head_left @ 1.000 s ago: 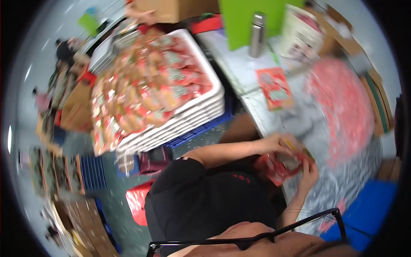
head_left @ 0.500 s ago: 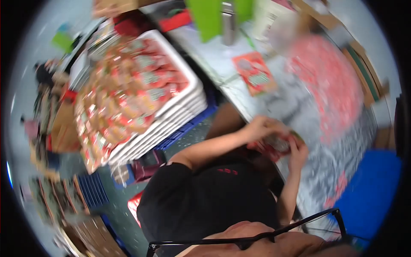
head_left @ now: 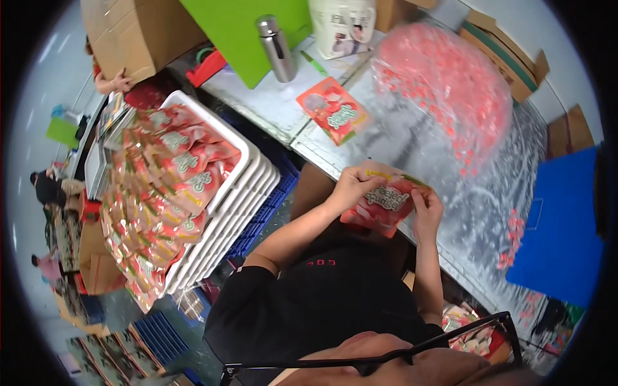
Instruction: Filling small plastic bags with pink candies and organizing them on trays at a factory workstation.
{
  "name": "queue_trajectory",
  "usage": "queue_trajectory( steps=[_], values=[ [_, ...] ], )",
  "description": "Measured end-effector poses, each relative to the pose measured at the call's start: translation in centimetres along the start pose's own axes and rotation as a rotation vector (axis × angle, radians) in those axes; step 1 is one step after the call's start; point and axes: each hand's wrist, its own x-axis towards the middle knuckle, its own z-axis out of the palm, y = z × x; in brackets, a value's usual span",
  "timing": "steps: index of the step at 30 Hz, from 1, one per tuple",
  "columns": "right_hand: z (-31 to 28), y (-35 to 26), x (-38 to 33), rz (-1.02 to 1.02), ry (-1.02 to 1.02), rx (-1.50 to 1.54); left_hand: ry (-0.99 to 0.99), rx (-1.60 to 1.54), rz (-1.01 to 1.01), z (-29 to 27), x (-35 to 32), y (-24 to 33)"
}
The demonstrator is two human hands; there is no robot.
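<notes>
Red snack pouch [head_left: 385, 204] pinched at top edge by left hand [head_left: 351, 186] & right hand [head_left: 426, 207], fingers clamped. Step, prob.: closing pouch mouth. Next needs even press along the seam.

Black short-sleeved shirt with small red marking, bare forearms

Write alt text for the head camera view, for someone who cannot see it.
Seen from above, a person's left hand and right hand hold a red pouch at a steel table. Another pouch, a bottle and a bag of red sweets lie ahead; white trays of pouches stand left.
</notes>
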Motion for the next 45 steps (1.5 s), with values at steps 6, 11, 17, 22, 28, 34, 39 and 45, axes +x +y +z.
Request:
queue_trajectory(
  steps=[6, 11, 17, 22, 28, 34, 39, 45],
  values=[
    [1.3, 1.0, -0.1, -0.068, -0.014, 0.100, 0.039, -0.078, -0.006, -0.3, -0.4, -0.3],
    [2.2, -0.2, 0.1, 0.039, -0.173, 0.181, -0.015, -0.054, -0.015, -0.3, -0.3, -0.2],
    [2.6, -1.2, -0.2, -0.034, -0.084, 0.243, -0.080, -0.109, -0.068, 0.2, 0.0, 1.4],
    [2.0, -0.9, -0.2, 0.018, -0.147, 0.248, -0.071, -0.136, -0.089, 0.4, -0.1, 1.3],
    [2.1, -0.3, -0.2, 0.028, -0.122, 0.237, -0.061, -0.041, -0.048, 1.0, -0.4, 1.4],
    [1.0, -0.5, 0.3, 0.003, -0.127, 0.217, -0.231, 0.080, -0.001, -0.9, 0.7, -0.1],
    [0.4, -1.1, 0.1, -0.001, -0.128, 0.319, -0.223, -0.036, -0.019, 0.2, -0.4, 2.9],
    [-0.5, 0.2, 0.3, -0.022, -0.122, 0.343, -0.231, -0.151, -0.094, 0.3, -0.9, 2.9]
  ],
)
